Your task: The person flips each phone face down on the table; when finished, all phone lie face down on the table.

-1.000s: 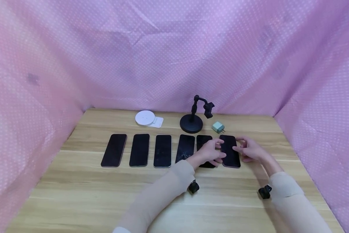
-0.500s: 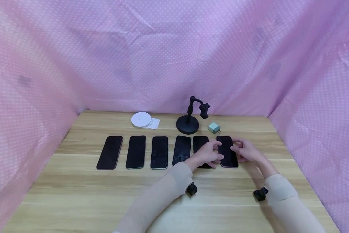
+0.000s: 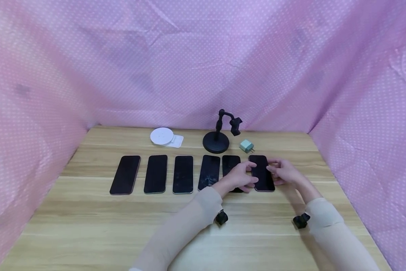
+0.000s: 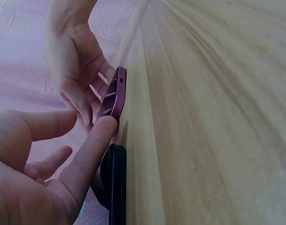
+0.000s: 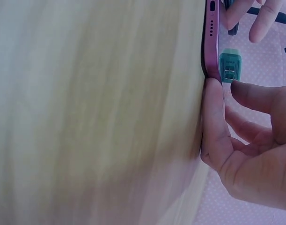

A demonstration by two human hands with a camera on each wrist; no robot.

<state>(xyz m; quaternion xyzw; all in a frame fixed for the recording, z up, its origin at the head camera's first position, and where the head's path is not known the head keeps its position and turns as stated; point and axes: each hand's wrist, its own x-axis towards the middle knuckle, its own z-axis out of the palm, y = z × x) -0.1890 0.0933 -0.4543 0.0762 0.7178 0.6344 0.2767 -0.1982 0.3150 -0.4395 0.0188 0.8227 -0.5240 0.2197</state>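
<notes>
The rightmost phone [image 3: 262,174] lies flat, dark screen up, with a purple-pink metal edge. My left hand [image 3: 237,177] reaches across the neighbouring phone [image 3: 231,162] to the rightmost one's left side. In the left wrist view, a left fingertip [image 4: 107,125] meets the phone's purple edge [image 4: 120,96] while its other fingers are spread. My right hand [image 3: 285,172] is at the opposite long side. The right wrist view has one right finger [image 5: 214,101] against the phone's bottom corner [image 5: 211,65], the thumb raised apart from it.
Several more black-screened phones, including the leftmost phone [image 3: 125,174], lie in a row to the left. Behind stand a black phone stand [image 3: 215,142], a green charger plug [image 3: 246,145] and a white round disc [image 3: 161,136]. A pink dotted curtain [image 3: 196,67] surrounds the wooden table [image 3: 98,222].
The head view has shifted slightly, so everything sits a little further left in it. Both hands stay at the rightmost phone's sides, with little other visible movement.
</notes>
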